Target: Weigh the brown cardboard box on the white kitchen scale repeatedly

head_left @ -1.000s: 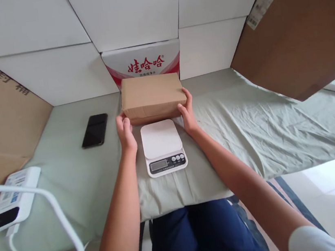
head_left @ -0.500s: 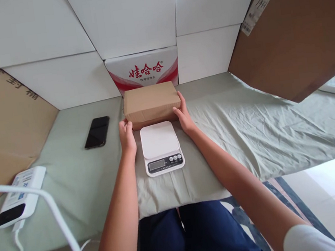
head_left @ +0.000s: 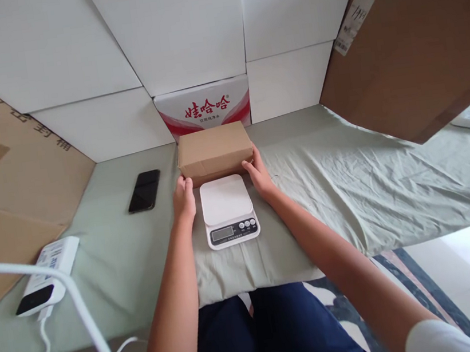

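A closed brown cardboard box (head_left: 214, 147) lies flat on the cloth-covered table, just behind a white kitchen scale (head_left: 226, 200). My left hand (head_left: 183, 197) grips the box at its near left corner, thumb toward the front. At the right end, my right hand (head_left: 258, 174) clasps it, with the thumb on the front face and the other fingers partly hidden round the side. Nothing rests on the scale's platform, and its display looks blank with its buttons facing me.
A black phone (head_left: 144, 191) lies left of the box. Farther left sits a white power strip (head_left: 49, 275) with a white cable (head_left: 75, 295). Large cardboard panels (head_left: 407, 38) flank both sides. A red-and-white carton (head_left: 208, 109) stands behind, among white panels (head_left: 292, 84).
The camera view has shifted slightly, so the surroundings sit a little lower and partly farther right. Both hands still hold the box behind the scale, with little visible movement.
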Demonstrator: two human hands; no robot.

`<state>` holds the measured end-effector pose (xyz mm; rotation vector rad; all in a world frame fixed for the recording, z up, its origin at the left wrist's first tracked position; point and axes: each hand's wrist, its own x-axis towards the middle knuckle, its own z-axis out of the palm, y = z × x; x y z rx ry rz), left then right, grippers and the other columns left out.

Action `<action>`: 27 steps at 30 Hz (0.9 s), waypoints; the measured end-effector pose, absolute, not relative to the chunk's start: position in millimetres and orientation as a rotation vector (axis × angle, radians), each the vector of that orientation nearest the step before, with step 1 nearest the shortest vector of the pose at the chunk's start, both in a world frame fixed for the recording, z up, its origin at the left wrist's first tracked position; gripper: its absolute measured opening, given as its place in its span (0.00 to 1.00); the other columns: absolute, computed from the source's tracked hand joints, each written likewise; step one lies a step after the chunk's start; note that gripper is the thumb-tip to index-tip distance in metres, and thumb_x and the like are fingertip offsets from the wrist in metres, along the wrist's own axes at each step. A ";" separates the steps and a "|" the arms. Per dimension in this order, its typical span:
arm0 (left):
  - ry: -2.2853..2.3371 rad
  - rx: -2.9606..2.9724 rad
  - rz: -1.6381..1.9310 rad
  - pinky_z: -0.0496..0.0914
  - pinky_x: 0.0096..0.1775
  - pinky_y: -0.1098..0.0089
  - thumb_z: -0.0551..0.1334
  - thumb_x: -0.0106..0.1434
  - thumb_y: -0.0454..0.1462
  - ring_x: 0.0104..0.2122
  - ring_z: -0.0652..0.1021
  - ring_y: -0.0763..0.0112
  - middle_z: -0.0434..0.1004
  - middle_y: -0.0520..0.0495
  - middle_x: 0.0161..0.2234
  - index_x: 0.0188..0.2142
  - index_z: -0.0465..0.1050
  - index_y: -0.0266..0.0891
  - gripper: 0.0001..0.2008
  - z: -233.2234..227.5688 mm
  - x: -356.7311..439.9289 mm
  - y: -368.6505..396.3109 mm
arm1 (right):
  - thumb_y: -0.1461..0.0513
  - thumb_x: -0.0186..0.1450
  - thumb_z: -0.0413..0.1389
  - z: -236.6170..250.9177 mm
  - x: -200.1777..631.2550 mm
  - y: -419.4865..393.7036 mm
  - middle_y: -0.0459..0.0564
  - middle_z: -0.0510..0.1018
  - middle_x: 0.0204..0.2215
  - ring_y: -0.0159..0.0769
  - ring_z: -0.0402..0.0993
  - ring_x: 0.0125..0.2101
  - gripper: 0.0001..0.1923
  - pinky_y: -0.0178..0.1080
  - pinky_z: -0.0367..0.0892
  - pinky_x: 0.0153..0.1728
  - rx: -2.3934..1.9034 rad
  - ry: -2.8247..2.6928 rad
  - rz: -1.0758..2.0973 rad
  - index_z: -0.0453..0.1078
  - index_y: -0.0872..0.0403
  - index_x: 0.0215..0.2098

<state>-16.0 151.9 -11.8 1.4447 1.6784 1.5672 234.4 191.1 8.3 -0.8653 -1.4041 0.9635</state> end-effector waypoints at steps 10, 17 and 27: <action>1.316 1.488 1.709 0.68 0.61 0.55 0.59 0.63 0.61 0.59 0.75 0.53 0.78 0.36 0.51 0.54 0.72 0.38 0.32 8.0 -3.1 148.5 | 0.40 0.68 0.48 9.7 238.9 187.6 0.50 0.49 0.76 0.44 0.45 0.76 0.44 0.55 0.48 0.74 -0.750 -1.403 0.822 0.42 0.46 0.75; 1.177 1.516 1.942 0.66 0.63 0.54 0.60 0.64 0.56 0.61 0.74 0.50 0.76 0.34 0.56 0.60 0.68 0.38 0.33 23.7 18.0 100.3 | 0.37 0.69 0.45 37.8 248.5 144.6 0.49 0.49 0.75 0.49 0.48 0.74 0.43 0.58 0.55 0.72 -0.769 -1.570 0.471 0.38 0.40 0.76; 1.373 1.394 1.878 0.65 0.64 0.51 0.60 0.64 0.54 0.64 0.71 0.46 0.73 0.33 0.61 0.65 0.66 0.38 0.35 2.2 22.3 4.4 | 0.45 0.70 0.49 1.1 251.5 93.0 0.51 0.59 0.67 0.53 0.55 0.69 0.37 0.63 0.59 0.67 -0.720 -1.584 0.534 0.43 0.35 0.74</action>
